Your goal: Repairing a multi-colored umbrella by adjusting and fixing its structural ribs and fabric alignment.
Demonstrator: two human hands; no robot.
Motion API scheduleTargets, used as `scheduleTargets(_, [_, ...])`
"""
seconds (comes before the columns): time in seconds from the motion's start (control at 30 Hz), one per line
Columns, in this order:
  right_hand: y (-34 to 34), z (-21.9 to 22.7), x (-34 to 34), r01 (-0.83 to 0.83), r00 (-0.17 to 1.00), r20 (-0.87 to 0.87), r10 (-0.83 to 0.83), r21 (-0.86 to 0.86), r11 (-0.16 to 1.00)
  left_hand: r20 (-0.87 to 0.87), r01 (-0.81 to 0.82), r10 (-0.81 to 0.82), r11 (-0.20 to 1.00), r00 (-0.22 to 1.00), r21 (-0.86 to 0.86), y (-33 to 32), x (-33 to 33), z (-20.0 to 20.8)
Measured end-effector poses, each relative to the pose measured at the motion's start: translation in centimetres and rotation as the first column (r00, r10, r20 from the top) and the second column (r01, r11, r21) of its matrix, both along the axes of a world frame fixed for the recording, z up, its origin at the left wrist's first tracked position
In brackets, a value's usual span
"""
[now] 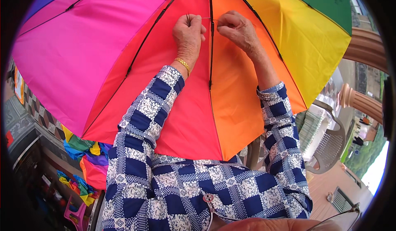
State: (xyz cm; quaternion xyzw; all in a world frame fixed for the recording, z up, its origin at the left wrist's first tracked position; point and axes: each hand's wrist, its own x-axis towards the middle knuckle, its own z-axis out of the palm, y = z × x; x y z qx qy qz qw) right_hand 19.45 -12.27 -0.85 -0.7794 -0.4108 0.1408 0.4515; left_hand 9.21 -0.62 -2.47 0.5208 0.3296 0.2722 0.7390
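Note:
An open umbrella (183, 119) with its inner side toward me fills the upper view, in pink, red, orange, yellow and green panels with black ribs (211, 45). My left hand (188, 35), with a gold bracelet at its wrist, is closed in front of the red panel. A thin dark pointed tool (188, 19) sticks up from between its fingers; the rest of it is hidden. From the left fingertips a light thread (206, 18) runs across the middle rib. My right hand (239, 30) pinches by the orange panel, apparently on the thread's other end.
Folded colourful cloth (94, 165) lies at the lower left, above a pink plastic stool (75, 214). A grey-brown plastic chair (330, 144) stands on the right, with a stack of pale sheets (311, 127) beside its back. Reddish-brown columns (367, 51) rise beyond it.

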Motion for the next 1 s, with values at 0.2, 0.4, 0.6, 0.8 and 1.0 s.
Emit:
scheduleTargets(0.2, [0.1,0.0,-0.5,-0.01,1.0,0.013,0.009,0.037,0.999,-0.046,0.03,-0.027,0.997,0.999,0.069,-0.4,0.5,0.2])
scheduleTargets(0.4, [0.0,1.6,-0.9,0.017,0.865,0.5,0.042,-0.113,0.993,-0.113,0.11,-0.087,0.971,0.99,0.211,-0.1,1.4,-0.1])
scheduleTargets(0.6, [1.2,-0.3,1.7,0.083,0.771,0.637,-0.002,-0.096,0.992,-0.169,0.166,-0.148,0.981,0.975,0.103,-0.1,1.6,0.7])
scheduleTargets(0.8, [0.1,1.4,-1.3,0.059,0.968,0.25,0.028,-0.335,0.94,-0.15,0.138,-0.127,0.988,0.98,0.063,0.1,1.0,0.4])
scheduleTargets(1.0, [2.0,-0.2,-0.5,0.152,0.746,0.662,-0.076,-0.057,0.987,-0.144,0.134,-0.121,0.988,0.982,0.079,0.1,1.2,0.9])
